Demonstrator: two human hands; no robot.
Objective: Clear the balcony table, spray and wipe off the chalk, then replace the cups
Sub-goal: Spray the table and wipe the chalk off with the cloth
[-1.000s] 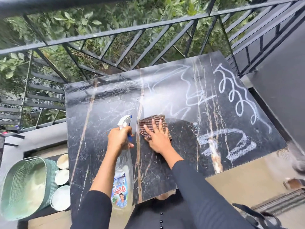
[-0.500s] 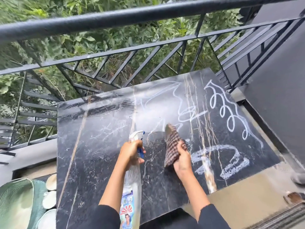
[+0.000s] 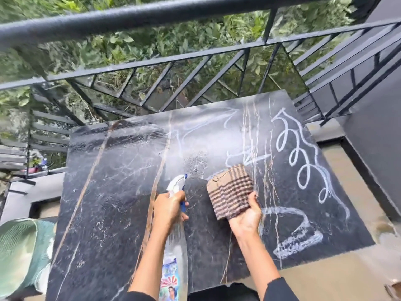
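While my left grip [image 3: 169,210] clasps the bottle [image 3: 176,185] and my right grip [image 3: 247,216] the cloth [image 3: 230,192], the table [image 3: 104,192] looks wiped at nine o'clock; chalk [image 3: 303,166] is left at three o'clock.

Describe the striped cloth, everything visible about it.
The cloth is a woven-looking rag, tan with dark brown stripes, folded into several layers whose edges fan out at its left side. The right hand grips its near end and holds it tilted over the black marble table, apparently lifted off the surface. Chalk marks lie on the table to its right. Nothing else touches it.
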